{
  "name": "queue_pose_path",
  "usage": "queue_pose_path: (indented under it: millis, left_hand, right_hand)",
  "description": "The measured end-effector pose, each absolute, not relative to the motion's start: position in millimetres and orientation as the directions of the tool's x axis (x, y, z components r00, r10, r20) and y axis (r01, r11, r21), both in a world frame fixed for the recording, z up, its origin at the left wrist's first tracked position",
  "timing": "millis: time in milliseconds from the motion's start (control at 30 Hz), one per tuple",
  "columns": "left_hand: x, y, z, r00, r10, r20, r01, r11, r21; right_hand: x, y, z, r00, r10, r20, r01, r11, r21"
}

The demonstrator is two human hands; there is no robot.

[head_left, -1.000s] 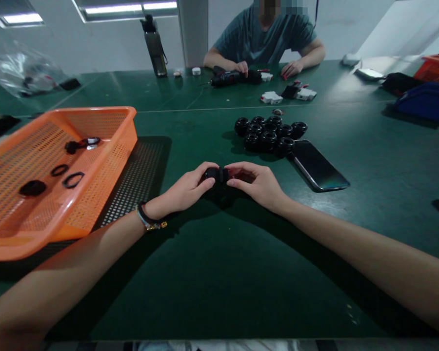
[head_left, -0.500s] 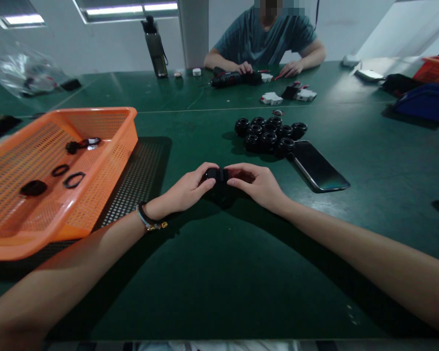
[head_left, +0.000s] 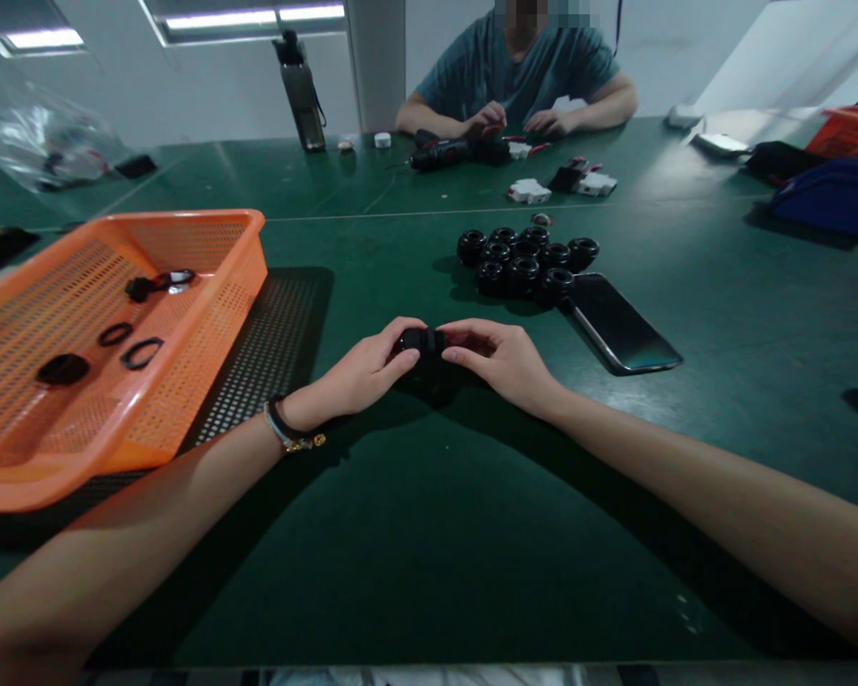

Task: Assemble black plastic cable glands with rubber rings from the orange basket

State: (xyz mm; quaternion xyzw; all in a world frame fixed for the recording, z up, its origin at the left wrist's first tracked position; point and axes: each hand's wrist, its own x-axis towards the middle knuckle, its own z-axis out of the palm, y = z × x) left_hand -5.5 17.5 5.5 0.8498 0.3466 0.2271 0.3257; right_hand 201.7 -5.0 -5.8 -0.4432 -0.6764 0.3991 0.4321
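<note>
My left hand (head_left: 363, 370) and my right hand (head_left: 504, 360) meet over the green table (head_left: 429, 534), fingers pinched from both sides on one small black round part (head_left: 420, 340). A cluster of several similar black round parts (head_left: 525, 262) lies just beyond my right hand. To my left stands an orange mesh basket (head_left: 214, 305) holding black rings (head_left: 129, 343) and other small black pieces. A beaded bracelet sits on my left wrist.
A dark phone (head_left: 619, 324) lies right of the cluster. Across the table a person in a teal shirt (head_left: 521, 67) handles small parts beside a black power tool (head_left: 439, 152) and white blocks (head_left: 530, 192). A bottle (head_left: 301, 90) stands far left; a blue bin (head_left: 833, 195) far right.
My hands have stayed in place on the black part. The person opposite has brought both hands together in front of the chest.
</note>
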Motion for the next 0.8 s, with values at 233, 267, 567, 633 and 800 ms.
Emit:
queue_pose_path:
  millis: [233, 267, 567, 633, 800]
  left_hand:
    - [-5.3, 17.4, 6.0, 0.649, 0.743, 0.166, 0.448, -0.549, 0.706]
    - [-5.3, 17.7, 5.6, 0.649, 0.741, 0.172, 0.441, -0.551, 0.708]
    - [-5.2, 18.5, 4.7, 0.658, 0.733, 0.172, 0.426, -0.551, 0.717]
    - [-5.3, 18.1, 5.0, 0.658, 0.735, 0.164, 0.433, -0.547, 0.716]
    - [-5.5, 18.1, 4.6, 0.654, 0.739, 0.159, 0.439, -0.543, 0.716]
  right_hand:
    - [202.5, -3.4, -8.7, -0.237, 0.943, 0.235, 0.254, 0.294, -0.922]
    - [203.0, -3.1, -9.4, -0.239, 0.941, 0.239, 0.254, 0.299, -0.92]
    - [203.5, -4.3, -9.0, -0.23, 0.935, 0.27, 0.254, 0.326, -0.911]
    - [203.2, -4.4, -9.1, -0.236, 0.932, 0.276, 0.25, 0.333, -0.909]
    - [202.8, -4.1, -9.2, -0.241, 0.935, 0.262, 0.244, 0.319, -0.916]
